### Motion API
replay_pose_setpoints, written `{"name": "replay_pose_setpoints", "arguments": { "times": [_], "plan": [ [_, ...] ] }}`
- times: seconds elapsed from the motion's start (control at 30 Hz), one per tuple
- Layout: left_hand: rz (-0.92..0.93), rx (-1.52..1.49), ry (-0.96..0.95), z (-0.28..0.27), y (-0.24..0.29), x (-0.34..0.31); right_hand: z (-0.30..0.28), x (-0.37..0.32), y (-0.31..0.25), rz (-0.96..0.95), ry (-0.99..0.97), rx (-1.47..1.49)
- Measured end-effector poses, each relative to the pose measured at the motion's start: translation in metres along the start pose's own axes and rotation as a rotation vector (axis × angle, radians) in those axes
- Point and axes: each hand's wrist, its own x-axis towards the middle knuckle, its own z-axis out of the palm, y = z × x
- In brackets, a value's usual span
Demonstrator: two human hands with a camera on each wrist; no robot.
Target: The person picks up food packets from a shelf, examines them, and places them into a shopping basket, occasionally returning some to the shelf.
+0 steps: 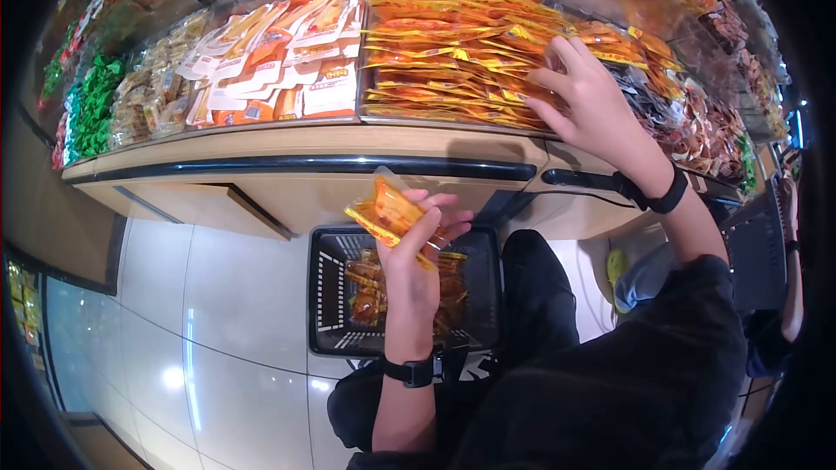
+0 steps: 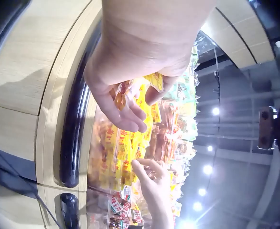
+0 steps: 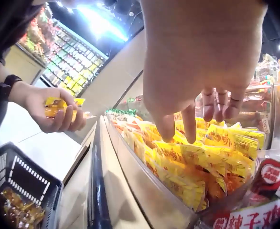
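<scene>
In the head view, gripping at least one orange-yellow packet (image 1: 396, 207) in the left hand (image 1: 411, 265), on the near side of the heap of yellow packets (image 1: 453, 43), partly blocking a black basket (image 1: 483, 296) and its contents (image 1: 366, 277); reaching the right hand (image 1: 582, 96), fingers loosely bent, to the heap's right edge. In the left wrist view, wrapping the left hand round the packet in front of the heap, covering most of it. In the right wrist view, hanging the right hand's parted thumb and forefinger over the heap, unable to tell touching from hovering; left of the heap, showing the packet half hidden, the basket cut off.
</scene>
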Motion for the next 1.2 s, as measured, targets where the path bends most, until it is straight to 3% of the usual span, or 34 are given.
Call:
{"name": "replay_pose_setpoints", "arguments": {
  "times": [0.17,0.23,0.43,0.6,0.9,0.97,1.2],
  "plan": [
    [-0.005,-0.028,-0.008,0.0,-0.004,0.004,0.0,-0.006,0.01,-0.053,0.038,0.038],
    [-0.007,-0.05,-0.002,-0.001,-0.006,0.005,-0.002,-0.004,0.02,-0.048,-0.063,0.183],
    [-0.012,-0.047,0.017,0.001,-0.005,0.002,-0.005,-0.008,0.031,0.0,-0.222,0.164],
    [-0.004,-0.09,-0.009,0.003,-0.009,0.002,-0.004,-0.008,0.028,-0.06,-0.235,0.062],
    [0.019,-0.083,-0.048,0.0,-0.009,0.003,0.007,-0.005,0.028,-0.111,-0.169,-0.02],
    [0.026,-0.093,-0.037,0.002,-0.008,0.003,0.015,-0.002,0.025,-0.164,-0.079,-0.197],
    [0.017,-0.167,-0.052,-0.001,-0.009,0.002,0.043,0.012,0.029,-0.205,0.036,-0.332]
  ]
}}
